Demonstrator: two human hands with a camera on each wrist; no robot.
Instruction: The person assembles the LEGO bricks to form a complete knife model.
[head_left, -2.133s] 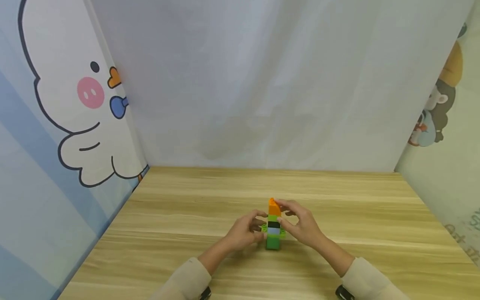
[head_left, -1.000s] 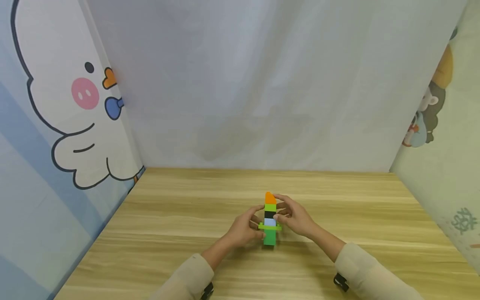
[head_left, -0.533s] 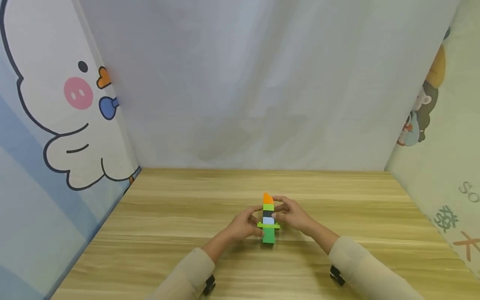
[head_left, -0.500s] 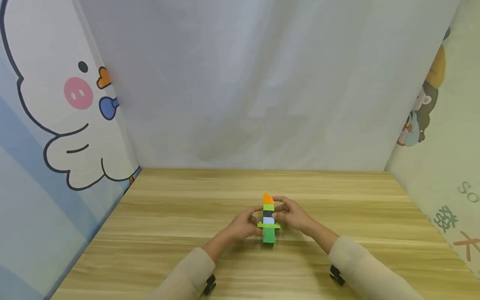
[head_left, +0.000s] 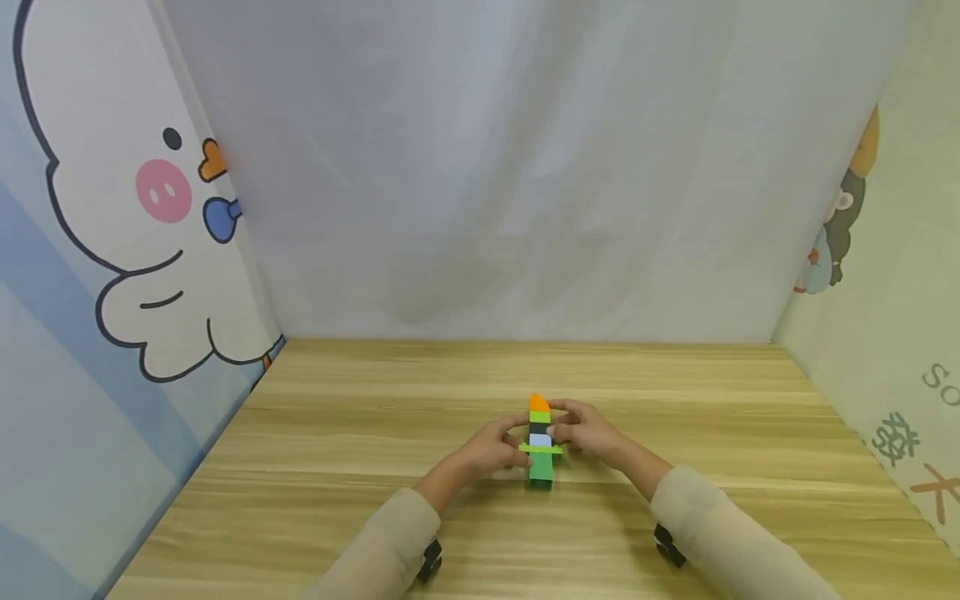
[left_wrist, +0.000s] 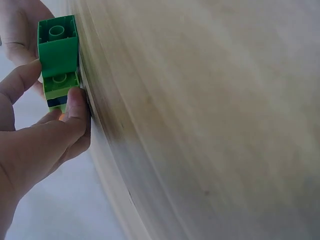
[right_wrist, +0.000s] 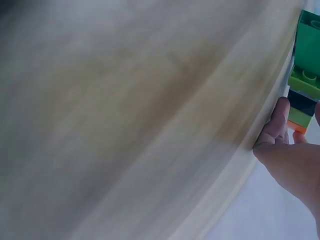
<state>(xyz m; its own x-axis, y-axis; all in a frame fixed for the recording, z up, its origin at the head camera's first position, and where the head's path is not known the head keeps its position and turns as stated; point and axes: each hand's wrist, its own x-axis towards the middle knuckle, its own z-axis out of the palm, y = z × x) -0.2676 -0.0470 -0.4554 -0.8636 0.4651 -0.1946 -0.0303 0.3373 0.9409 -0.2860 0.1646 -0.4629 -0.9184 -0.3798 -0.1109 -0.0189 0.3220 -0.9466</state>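
A toy brick tower (head_left: 541,465) is held between both hands above the table, tipped with its top away from me. From the top it runs orange, lime, black, pale blue, a wide lime plate and green. My left hand (head_left: 489,451) grips its lower left side, thumb by the green brick (left_wrist: 59,57). With thumb and fingers, my right hand (head_left: 588,431) holds the upper right side around the black and orange bricks. The left wrist view shows the green brick's hollow underside. In the right wrist view the tower is cut off at the edge, beside the right hand (right_wrist: 295,162).
The wood-grain table (head_left: 360,392) spreads around the hands. A pale cloth (head_left: 480,167) hangs behind its far edge. Printed panels stand at the left (head_left: 67,400) and right (head_left: 885,333). Each sleeve has a dark strap device (head_left: 429,560) beneath it.
The tower has tipped back from near upright, so its base now faces me more. Both hands have closed in on it and moved along with it. The head view has shifted slightly.
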